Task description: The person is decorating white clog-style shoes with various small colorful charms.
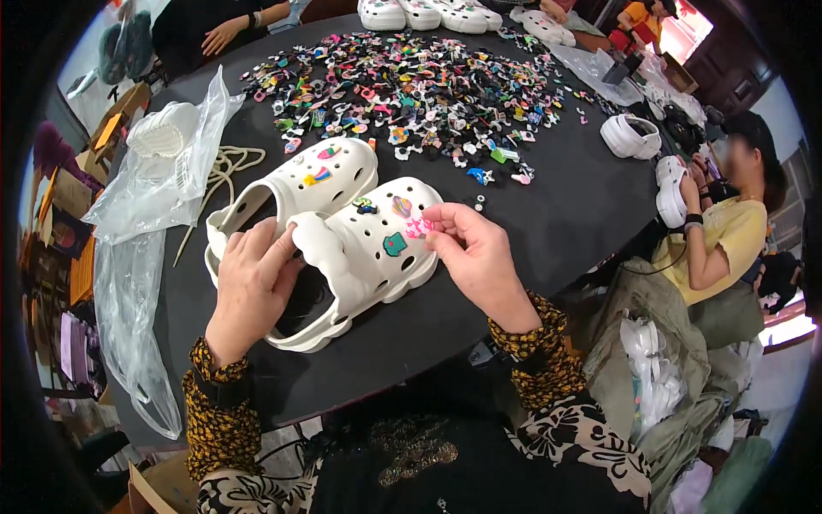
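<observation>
Along the black bench's (pixel 548 223) near edge sits a white clog (pixel 364 254), likely light and springy. Left hand (pixel 248 291) fingers grip its opening's rim; right hand (pixel 473 257) fingers pinch a pink charm (pixel 417 228) at its upper, probably rubbery, best held by the edges.

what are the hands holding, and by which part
Right hand: small flat pink charm, pinched at its right edge. Left hand: on the rim of the nearer white perforated clog; grip unclear.

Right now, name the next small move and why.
I'd probably press the pink charm into the nearer white clog: the right hand pinches it against the holed top, the left hand is toward the rear; its seating is hidden.
</observation>
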{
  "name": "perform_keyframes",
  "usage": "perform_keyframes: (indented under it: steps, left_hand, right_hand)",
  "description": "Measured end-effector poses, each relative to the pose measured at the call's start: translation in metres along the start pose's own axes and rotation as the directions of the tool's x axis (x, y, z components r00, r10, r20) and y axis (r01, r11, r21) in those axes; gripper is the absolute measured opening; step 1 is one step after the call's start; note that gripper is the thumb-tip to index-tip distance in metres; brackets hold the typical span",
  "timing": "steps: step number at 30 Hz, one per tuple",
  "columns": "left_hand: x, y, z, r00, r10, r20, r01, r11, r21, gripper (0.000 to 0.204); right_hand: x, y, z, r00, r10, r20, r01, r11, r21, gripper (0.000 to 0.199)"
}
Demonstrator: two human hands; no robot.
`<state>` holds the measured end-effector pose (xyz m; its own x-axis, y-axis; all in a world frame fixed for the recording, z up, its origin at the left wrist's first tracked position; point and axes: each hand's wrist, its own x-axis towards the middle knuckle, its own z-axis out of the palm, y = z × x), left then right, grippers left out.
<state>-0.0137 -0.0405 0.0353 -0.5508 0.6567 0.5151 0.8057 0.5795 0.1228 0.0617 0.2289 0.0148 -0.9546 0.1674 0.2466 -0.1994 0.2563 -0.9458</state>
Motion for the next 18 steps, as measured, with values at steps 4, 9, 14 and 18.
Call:
perform_keyframes:
  steps: [4, 9, 14, 18]
  left_hand:
    - [-0.0004, 0.0009, -0.0021, 1.000, -0.003, 0.015, 0.003, 1.000, 0.001, 0.046]
    - [0.0008, 0.0009, -0.0022, 1.000, -0.007, 0.021, 0.007, 1.000, 0.002, 0.044]
    - [0.0015, 0.0007, -0.0043, 1.000, -0.013, 0.020, 0.012, 1.000, 0.011, 0.043]
    - [-0.0005, 0.0003, -0.0025, 0.999, -0.019, 0.032, 0.019, 1.000, -0.001, 0.043]
  right_hand:
    - [-0.0051, 0.0057, 0.0037, 0.985, -0.158, -0.069, 0.140, 0.966, -0.217, 0.018]
    - [-0.0047, 0.0052, 0.0039, 0.966, -0.246, -0.077, 0.207, 0.919, -0.335, 0.013]
    - [0.0002, 0.0021, 0.0060, 0.961, -0.259, -0.095, 0.212, 0.912, -0.350, 0.011]
    - [0.0032, 0.0094, 0.0091, 0.971, -0.203, -0.129, 0.160, 0.946, -0.282, 0.009]
